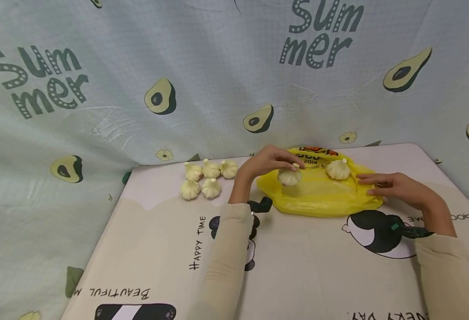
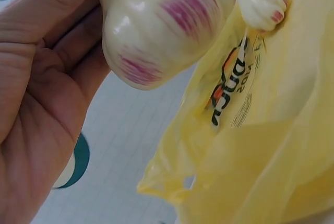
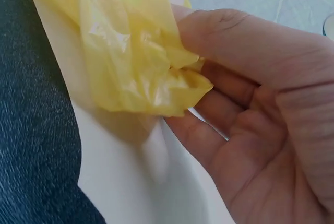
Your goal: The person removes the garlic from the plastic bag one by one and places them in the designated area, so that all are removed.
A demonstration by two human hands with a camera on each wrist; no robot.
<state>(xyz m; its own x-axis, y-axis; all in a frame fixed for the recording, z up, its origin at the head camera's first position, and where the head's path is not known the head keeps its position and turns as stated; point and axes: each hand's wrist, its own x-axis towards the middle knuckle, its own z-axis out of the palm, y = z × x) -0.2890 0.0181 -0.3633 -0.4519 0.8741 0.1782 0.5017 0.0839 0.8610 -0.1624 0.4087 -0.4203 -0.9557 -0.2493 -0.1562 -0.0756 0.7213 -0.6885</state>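
Note:
By its stem, my left hand (image 1: 267, 162) grips a garlic bulb (image 1: 289, 178) above the left part of a yellow plastic bag (image 1: 318, 205). In the left wrist view, purple streaks show on this white garlic bulb (image 2: 162, 25). A second garlic bulb (image 1: 338, 169) sits on the bag, towards its right side. At the bag's right edge is my right hand (image 1: 406, 191). The right wrist view has the crumpled edge of the bag (image 3: 135, 62) between the thumb and fingers of that hand; part of the fingers is hidden behind the plastic.
Several garlic bulbs (image 1: 211, 188) stand in two rows at the back left of the table (image 1: 298, 266). A printed cloth (image 1: 202, 66) with avocados hangs behind the table and along its sides. Black straps (image 1: 260, 205) are on both wrists.

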